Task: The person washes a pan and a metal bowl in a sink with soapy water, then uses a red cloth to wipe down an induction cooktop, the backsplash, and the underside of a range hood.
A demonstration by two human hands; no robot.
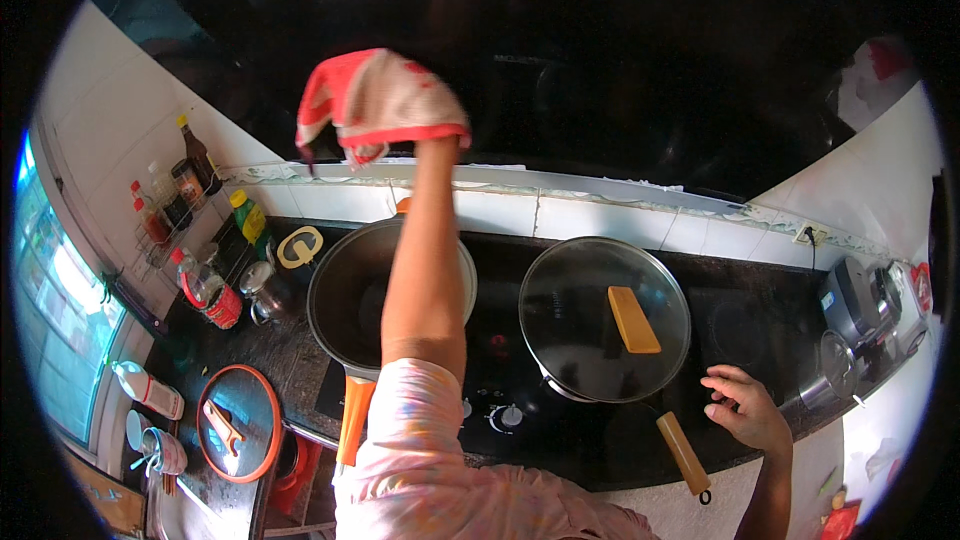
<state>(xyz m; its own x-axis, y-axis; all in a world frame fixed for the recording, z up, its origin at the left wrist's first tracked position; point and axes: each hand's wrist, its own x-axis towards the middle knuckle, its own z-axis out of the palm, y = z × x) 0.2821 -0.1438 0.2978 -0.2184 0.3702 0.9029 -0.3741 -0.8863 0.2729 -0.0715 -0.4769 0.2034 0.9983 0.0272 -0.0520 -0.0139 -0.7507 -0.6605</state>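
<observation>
A red and cream cloth (pixel 390 101) is draped over my left hand, held against or close to the dark glossy range hood (pixel 600 75). The cloth hides most of that hand; my left forearm (pixel 424 270) reaches up across the wok. Below the arm sits a deep wok (pixel 345 292) with an orange handle (pixel 355 420). To its right, a pan under a glass lid (pixel 570 345) stands on the black cooktop (pixel 487 360); the lid has a wooden grip (pixel 634 321). My right hand (pixel 750 409) hovers right of the pan's wooden handle (pixel 682 454), empty, with fingers loosely bent.
Sauce bottles (pixel 154 221) crowd a wall rack at left. A metal pot (pixel 262 289), a red-labelled bottle (pixel 214 296) and an orange-rimmed lid (pixel 240 424) rest on the left counter. Far right are a grey appliance (pixel 851 304) and a plugged wall socket (pixel 810 235).
</observation>
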